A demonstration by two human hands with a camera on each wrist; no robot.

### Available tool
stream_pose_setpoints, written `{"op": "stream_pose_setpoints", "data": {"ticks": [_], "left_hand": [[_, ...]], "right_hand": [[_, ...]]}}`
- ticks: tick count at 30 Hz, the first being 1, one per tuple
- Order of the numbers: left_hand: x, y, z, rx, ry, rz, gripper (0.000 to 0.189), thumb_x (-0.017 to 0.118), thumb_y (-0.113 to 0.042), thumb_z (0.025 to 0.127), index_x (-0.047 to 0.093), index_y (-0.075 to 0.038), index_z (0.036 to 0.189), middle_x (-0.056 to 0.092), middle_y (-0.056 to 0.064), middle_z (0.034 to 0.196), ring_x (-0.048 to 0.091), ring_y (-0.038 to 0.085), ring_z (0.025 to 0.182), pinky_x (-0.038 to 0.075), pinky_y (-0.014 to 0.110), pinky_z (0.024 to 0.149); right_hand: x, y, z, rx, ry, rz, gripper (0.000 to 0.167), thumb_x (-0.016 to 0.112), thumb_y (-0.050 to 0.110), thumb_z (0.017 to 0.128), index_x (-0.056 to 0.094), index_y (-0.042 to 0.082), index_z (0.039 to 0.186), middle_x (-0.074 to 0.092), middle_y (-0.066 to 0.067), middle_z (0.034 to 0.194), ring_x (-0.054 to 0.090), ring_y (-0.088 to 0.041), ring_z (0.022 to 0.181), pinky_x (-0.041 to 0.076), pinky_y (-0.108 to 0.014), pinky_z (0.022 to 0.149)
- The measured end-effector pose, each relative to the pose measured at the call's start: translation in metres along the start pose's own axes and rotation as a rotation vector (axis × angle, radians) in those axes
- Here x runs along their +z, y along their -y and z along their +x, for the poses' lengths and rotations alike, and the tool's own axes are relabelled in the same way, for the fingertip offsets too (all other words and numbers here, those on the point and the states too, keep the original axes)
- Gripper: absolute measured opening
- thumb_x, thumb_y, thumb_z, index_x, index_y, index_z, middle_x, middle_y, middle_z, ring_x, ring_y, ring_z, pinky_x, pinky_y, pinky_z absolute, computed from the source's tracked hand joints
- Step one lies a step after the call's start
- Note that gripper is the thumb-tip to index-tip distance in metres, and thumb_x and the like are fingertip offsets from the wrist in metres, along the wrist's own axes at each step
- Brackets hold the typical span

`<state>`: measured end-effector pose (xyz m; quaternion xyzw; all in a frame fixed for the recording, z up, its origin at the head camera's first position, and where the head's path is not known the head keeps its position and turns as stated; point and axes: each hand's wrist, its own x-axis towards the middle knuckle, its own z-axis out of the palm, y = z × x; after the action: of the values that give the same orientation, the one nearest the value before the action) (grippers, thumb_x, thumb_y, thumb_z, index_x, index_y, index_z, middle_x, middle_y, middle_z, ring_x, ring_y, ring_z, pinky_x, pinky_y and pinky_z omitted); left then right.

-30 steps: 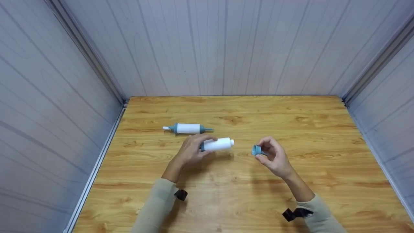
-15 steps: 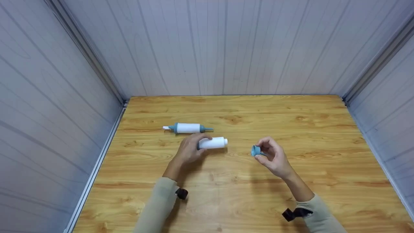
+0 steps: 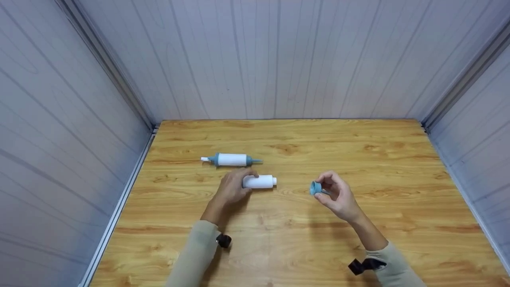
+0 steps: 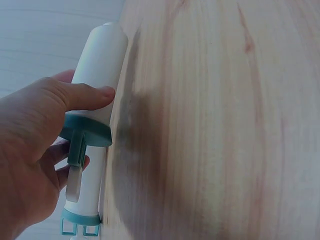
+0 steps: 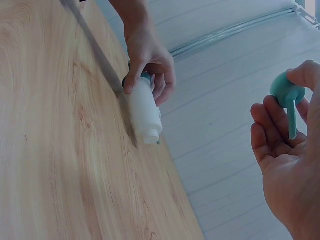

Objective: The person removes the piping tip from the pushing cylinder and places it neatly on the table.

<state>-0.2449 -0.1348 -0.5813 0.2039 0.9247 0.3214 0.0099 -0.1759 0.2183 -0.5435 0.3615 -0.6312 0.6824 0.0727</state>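
Observation:
My left hand (image 3: 233, 186) grips a white balloon pump body (image 3: 261, 181) at its teal collar end, thumb and fingers around it. The pump's bare white tip points right, close over the wooden table. In the left wrist view, the teal collar (image 4: 86, 131) and a pale folded handle (image 4: 74, 184) show beside the palm. My right hand (image 3: 338, 197) pinches a teal nozzle cap (image 3: 315, 187) between thumb and fingertips, its hollow side facing the pump. A thin spout (image 5: 292, 120) sticks out of the cap toward the palm in the right wrist view. A gap separates cap and pump.
A second balloon pump (image 3: 232, 160), white with teal ends and a thin nozzle, lies on the table just beyond my left hand. The wooden table (image 3: 390, 155) is bounded by pale panel walls (image 3: 275, 59) at the back and both sides.
My left hand has drawn the pump body leftward, away from the nozzle cap, and slightly closer to me. The right hand has held almost still with the cap.

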Motion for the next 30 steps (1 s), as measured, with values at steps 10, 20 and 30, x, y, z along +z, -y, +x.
{"op": "stream_pose_setpoints", "data": {"ticks": [10, 20, 30], "left_hand": [[0.0017, 0.0044, -0.001, 0.005, -0.007, -0.015, 0.036, 0.085, 0.005, 0.091, 0.077, -0.013, 0.121, 0.081, 0.014, 0.132, 0.074, 0.039, 0.13, 0.057, 0.06, 0.115], [0.0057, 0.0103, -0.0001, 0.064, -0.048, -0.031, 0.035, 0.083, 0.008, 0.09, 0.075, -0.01, 0.119, 0.081, 0.016, 0.127, 0.075, 0.04, 0.126, 0.055, 0.063, 0.114], [0.004, 0.0048, -0.003, -0.071, 0.021, -0.034, 0.042, 0.087, -0.005, 0.094, 0.073, -0.017, 0.132, 0.073, 0.014, 0.144, 0.061, 0.042, 0.144, 0.04, 0.066, 0.121]], "right_hand": [[-0.0018, -0.0003, 0.0005, 0.035, -0.008, -0.036, 0.029, 0.059, -0.027, 0.092, 0.047, -0.023, 0.119, 0.068, 0.009, 0.114, 0.066, 0.0, 0.102, 0.056, -0.017, 0.086], [-0.0003, -0.0002, 0.0025, -0.006, 0.0, -0.014, 0.029, 0.054, -0.029, 0.09, 0.048, -0.024, 0.118, 0.07, 0.009, 0.113, 0.065, -0.002, 0.098, 0.056, -0.016, 0.084], [-0.0016, 0.0014, 0.0007, 0.051, -0.006, -0.043, 0.029, 0.059, -0.026, 0.092, 0.048, -0.022, 0.119, 0.069, 0.012, 0.112, 0.066, 0.001, 0.1, 0.056, -0.016, 0.084]]}}
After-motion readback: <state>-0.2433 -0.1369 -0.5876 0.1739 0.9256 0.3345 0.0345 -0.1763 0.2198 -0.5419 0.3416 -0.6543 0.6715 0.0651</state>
